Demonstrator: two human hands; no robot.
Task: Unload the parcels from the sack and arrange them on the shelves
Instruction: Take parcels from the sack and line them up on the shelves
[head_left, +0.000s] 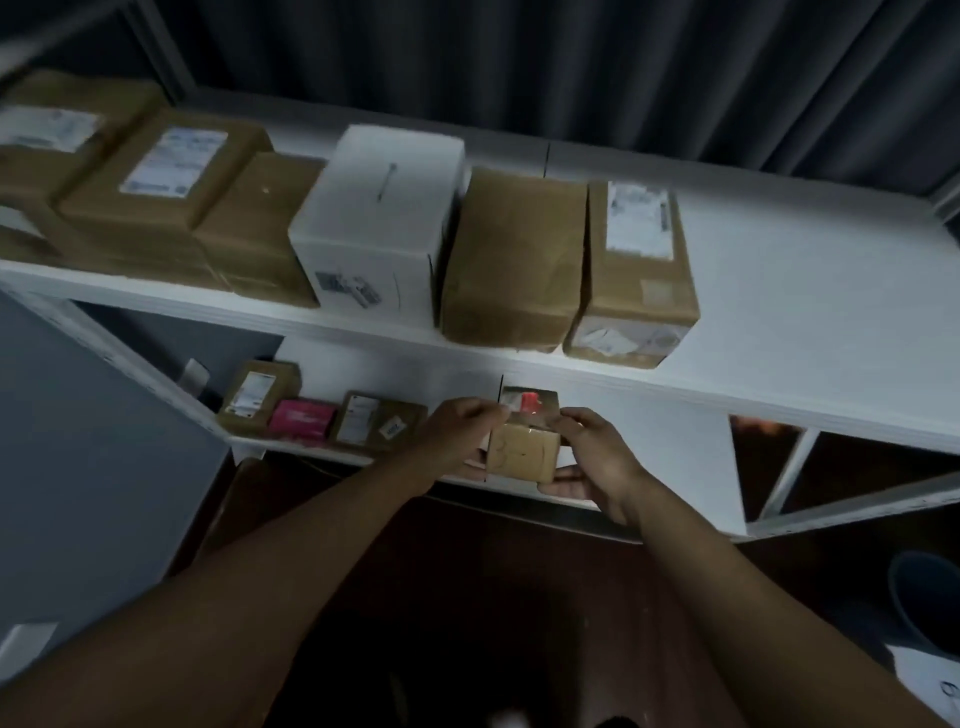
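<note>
We are viewing a small parcel (522, 456) of matt brown paper under glossy tape, cardboard boxes (511, 260) wrapped in shiny brown tape, a smooth white box (379, 218), and shelves (810, 291) showing a matt white painted finish.

Dim, bluish, underexposed. Upper shelf (779, 291) top is brightest; floor and foreground near-black. Soft motion blur overall, labels unreadable, worst at the shelf's left end. Wide-angle bowing bends shelf edges. Small glare on brown parcel (522, 457).
</note>
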